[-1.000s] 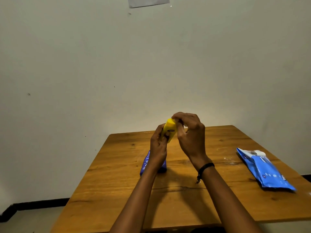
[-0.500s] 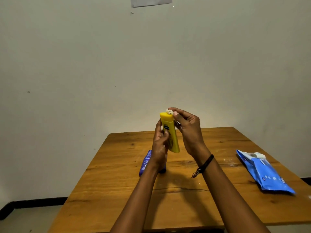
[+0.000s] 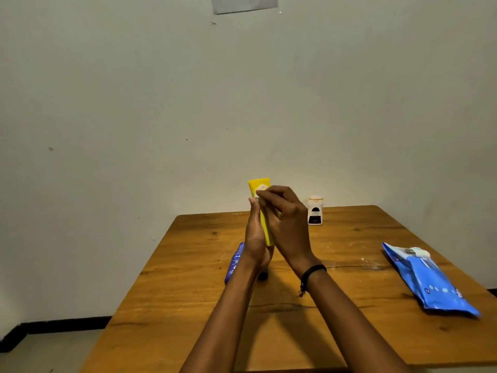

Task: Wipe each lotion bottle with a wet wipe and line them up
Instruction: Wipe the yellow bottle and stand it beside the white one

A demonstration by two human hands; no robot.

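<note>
I hold a yellow lotion bottle (image 3: 265, 227) upright above the wooden table (image 3: 188, 305). My left hand (image 3: 255, 235) grips its lower part from the left. My right hand (image 3: 285, 222) pinches a small wad of white wet wipe (image 3: 261, 188) against the bottle near its top. A blue lotion bottle (image 3: 234, 262) lies flat on the table behind my left wrist, partly hidden. A small white bottle with a dark label (image 3: 315, 210) stands upright near the table's far edge, to the right of my hands.
A blue pack of wet wipes (image 3: 430, 281) lies on the right side of the table, its white flap at the far end. The wall stands directly behind the table's far edge. A paper sheet (image 3: 243, 3) hangs high on the wall.
The yellow bottle went from tilted and covered by my hands to upright. My right hand with the wipe slid from the bottle's top onto its upper side. The white bottle behind became visible.
</note>
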